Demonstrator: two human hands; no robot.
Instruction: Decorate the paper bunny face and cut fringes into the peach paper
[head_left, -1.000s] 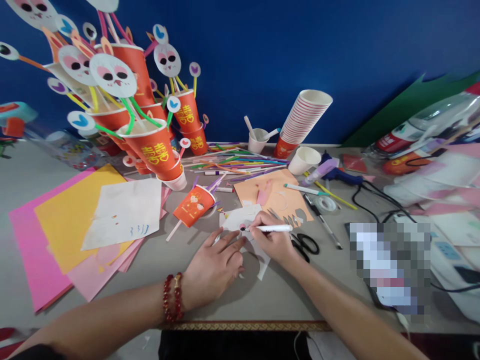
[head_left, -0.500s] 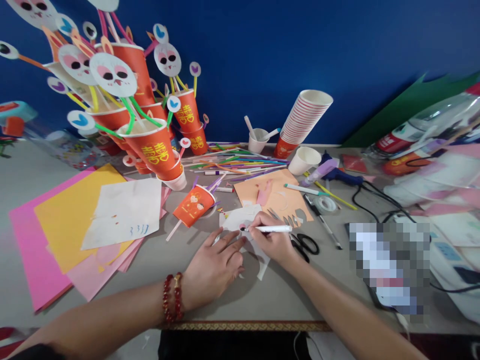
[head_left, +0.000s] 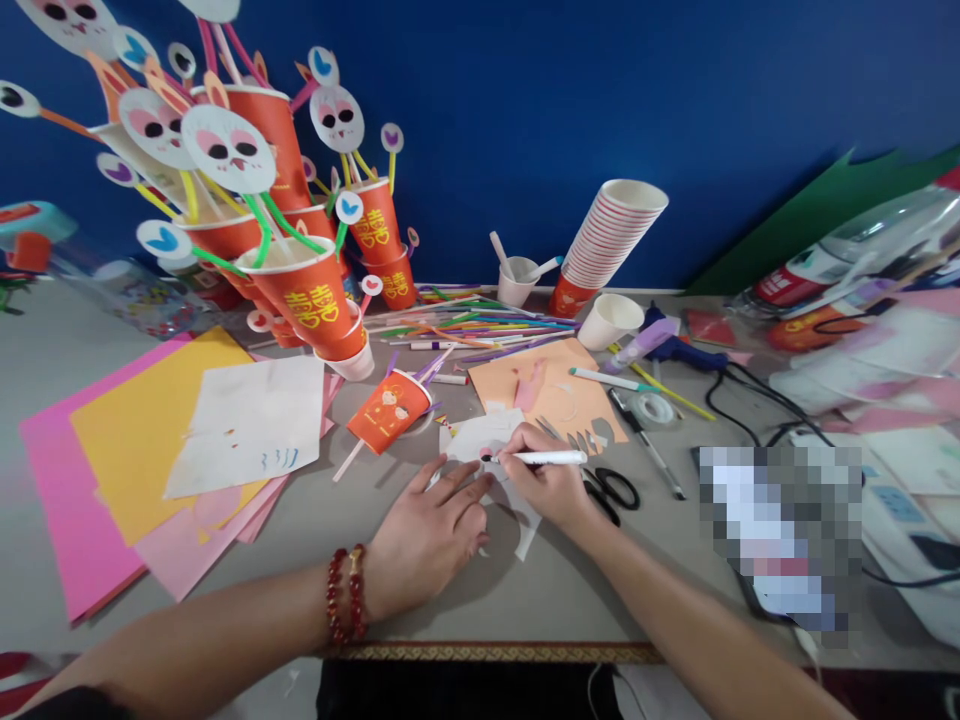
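Note:
My right hand (head_left: pixel 547 480) grips a white marker (head_left: pixel 544 458) and holds its tip on a small white paper cutout (head_left: pixel 480 437) lying on the grey table (head_left: pixel 315 520). My left hand (head_left: pixel 431 530) lies flat with fingers spread, pressing the cutout's near edge beside the marker tip. A red bead bracelet (head_left: pixel 343 595) circles the left wrist. An orange paper cup (head_left: pixel 388 410) with straws lies on its side just beyond the left hand.
Black scissors (head_left: pixel 611 490) lie right of my right hand. Coloured paper sheets (head_left: pixel 142 450) cover the left. Decorated orange cups (head_left: pixel 300 280) stand at the back left, a stack of cups (head_left: pixel 607 235) at the back, with straws, a glue gun (head_left: pixel 671 345) and tape (head_left: pixel 651 407) nearby.

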